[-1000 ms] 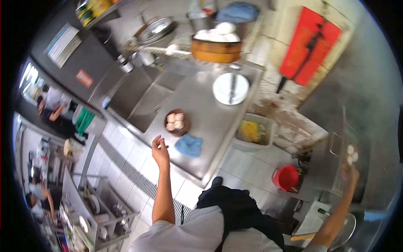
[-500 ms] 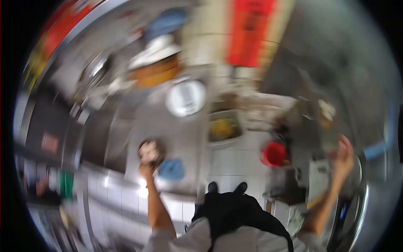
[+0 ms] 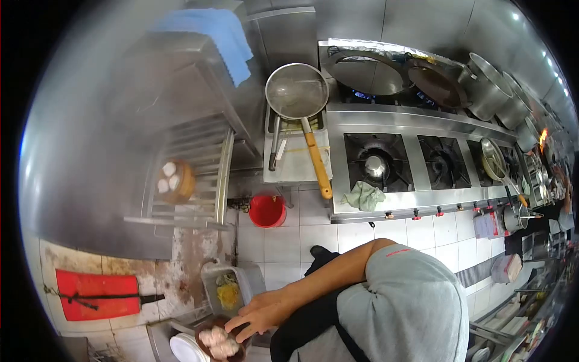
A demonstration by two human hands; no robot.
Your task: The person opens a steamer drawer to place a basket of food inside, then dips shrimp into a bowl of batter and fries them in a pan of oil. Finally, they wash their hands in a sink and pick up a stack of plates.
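My right hand (image 3: 260, 314) reaches down across my body to a small round bamboo steamer (image 3: 204, 326) at the bottom of the view. Its fingers curl over the rim, beside several pale dumplings (image 3: 218, 342) in the steamer. The steamer's lower part is cut off by the frame edge. My left hand is out of view. A white round lid or plate (image 3: 188, 348) lies left of the steamer. Farther up, another small steamer (image 3: 188, 183) with three white pieces sits on a slatted metal rack (image 3: 222, 175).
A waste bin (image 3: 253, 279) and a red bucket (image 3: 267, 211) stand on the floor. A long-handled strainer (image 3: 297, 90) lies by the stove (image 3: 416, 196). Flames show under the woks (image 3: 371, 72). A cloth (image 3: 363, 196) lies on the stove edge. Another person (image 3: 564, 205) is at far right.
My view has swung right, bringing the stove and rack into sight. My right hand has moved from the right side to the dumpling steamer; my left hand, earlier at the steamer, is out of frame.
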